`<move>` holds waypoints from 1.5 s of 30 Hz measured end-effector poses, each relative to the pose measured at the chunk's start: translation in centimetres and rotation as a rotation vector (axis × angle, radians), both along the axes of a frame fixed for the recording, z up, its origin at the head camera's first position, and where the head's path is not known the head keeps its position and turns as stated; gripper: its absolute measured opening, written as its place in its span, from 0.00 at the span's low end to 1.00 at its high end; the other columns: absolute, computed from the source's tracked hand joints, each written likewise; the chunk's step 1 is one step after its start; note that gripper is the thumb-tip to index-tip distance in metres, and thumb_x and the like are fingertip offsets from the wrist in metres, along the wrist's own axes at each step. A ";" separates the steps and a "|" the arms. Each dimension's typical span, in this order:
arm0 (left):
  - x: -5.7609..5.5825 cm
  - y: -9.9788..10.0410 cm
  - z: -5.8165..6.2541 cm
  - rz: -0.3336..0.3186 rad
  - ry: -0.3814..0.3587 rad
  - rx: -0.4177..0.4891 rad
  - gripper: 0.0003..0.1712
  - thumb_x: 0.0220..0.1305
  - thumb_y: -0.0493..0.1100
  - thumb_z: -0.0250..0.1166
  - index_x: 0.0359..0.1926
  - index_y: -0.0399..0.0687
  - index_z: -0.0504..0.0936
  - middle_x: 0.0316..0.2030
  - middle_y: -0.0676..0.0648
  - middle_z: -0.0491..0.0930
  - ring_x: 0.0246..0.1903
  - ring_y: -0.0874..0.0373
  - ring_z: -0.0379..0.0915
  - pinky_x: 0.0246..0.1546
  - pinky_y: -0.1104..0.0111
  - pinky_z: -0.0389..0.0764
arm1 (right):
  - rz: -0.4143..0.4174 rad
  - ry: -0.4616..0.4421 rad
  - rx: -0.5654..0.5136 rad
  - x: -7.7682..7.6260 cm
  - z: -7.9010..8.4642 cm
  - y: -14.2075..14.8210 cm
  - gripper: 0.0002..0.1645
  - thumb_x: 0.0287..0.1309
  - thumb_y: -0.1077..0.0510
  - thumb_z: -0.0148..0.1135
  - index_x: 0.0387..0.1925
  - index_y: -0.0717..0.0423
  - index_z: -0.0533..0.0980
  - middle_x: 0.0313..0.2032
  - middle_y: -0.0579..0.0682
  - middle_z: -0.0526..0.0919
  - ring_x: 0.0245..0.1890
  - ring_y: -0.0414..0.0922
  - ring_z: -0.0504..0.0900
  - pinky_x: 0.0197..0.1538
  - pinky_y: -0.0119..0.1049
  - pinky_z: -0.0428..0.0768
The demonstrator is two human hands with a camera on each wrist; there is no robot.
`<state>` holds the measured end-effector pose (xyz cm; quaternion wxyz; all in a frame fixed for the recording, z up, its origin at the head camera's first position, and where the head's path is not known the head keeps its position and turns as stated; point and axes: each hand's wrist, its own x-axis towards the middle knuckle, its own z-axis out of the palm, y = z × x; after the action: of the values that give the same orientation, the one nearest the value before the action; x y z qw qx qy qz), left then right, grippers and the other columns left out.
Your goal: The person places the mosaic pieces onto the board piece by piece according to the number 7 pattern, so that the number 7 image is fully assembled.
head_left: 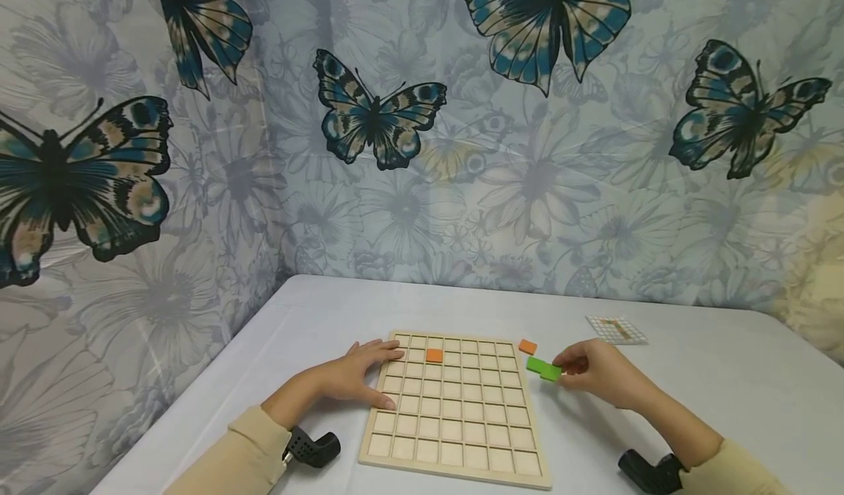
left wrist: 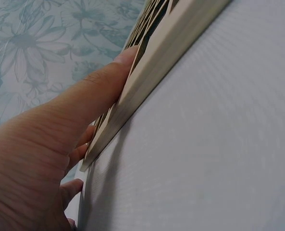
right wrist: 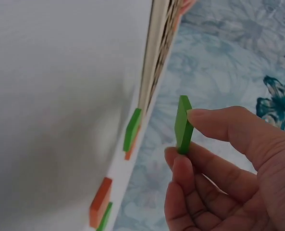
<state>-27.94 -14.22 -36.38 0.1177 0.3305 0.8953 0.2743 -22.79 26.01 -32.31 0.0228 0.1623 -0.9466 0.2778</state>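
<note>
A wooden grid board [head_left: 455, 473] lies on the table, with one orange tile [head_left: 434, 355] in a cell of its upper rows. Spread over the board's left edge, my left hand [head_left: 356, 374] rests its thumb [left wrist: 108, 79] and fingertips on the frame, fingers fairly straight. My right hand [head_left: 596, 374], just off the board's right side, pinches a green tile [right wrist: 182, 126] between thumb and fingers, above the table. Another green tile [right wrist: 132, 130] lies on the table near the board, an orange tile [head_left: 527, 346] beyond it.
In the right wrist view another orange tile [right wrist: 100, 203] and a partly hidden green tile [right wrist: 105, 217] lie on the table. A patterned grid card [head_left: 616, 329] is at the back right. Butterfly-print cloth [head_left: 395, 224] hangs behind the white table [head_left: 330, 301].
</note>
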 end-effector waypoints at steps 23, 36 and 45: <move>0.0 -0.2 -0.1 0.025 -0.024 -0.011 0.50 0.47 0.61 0.71 0.69 0.54 0.60 0.73 0.48 0.48 0.73 0.47 0.37 0.70 0.43 0.28 | 0.099 0.000 -0.044 -3.0 0.9 -4.1 0.14 0.47 0.60 0.70 0.37 0.62 0.83 0.34 0.50 0.84 0.32 0.39 0.78 0.33 0.28 0.79; -0.2 0.0 -0.2 0.019 -0.036 -0.007 0.51 0.47 0.61 0.71 0.70 0.54 0.59 0.73 0.48 0.46 0.73 0.48 0.39 0.70 0.44 0.27 | 0.132 -0.063 -0.095 -4.8 0.6 -6.8 0.13 0.48 0.61 0.69 0.38 0.63 0.83 0.36 0.53 0.85 0.33 0.40 0.79 0.35 0.32 0.80; -0.3 0.1 -0.2 0.025 -0.026 -0.014 0.50 0.47 0.61 0.71 0.69 0.54 0.60 0.73 0.48 0.47 0.73 0.48 0.39 0.70 0.44 0.27 | 0.181 -0.068 -0.126 -5.8 0.2 -8.2 0.12 0.48 0.62 0.69 0.37 0.63 0.83 0.34 0.54 0.85 0.33 0.41 0.80 0.35 0.33 0.81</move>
<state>-28.24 -14.08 -36.62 0.1281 0.3149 0.8997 0.2738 -28.61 17.81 -32.08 -0.0241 0.2357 -0.9090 0.3428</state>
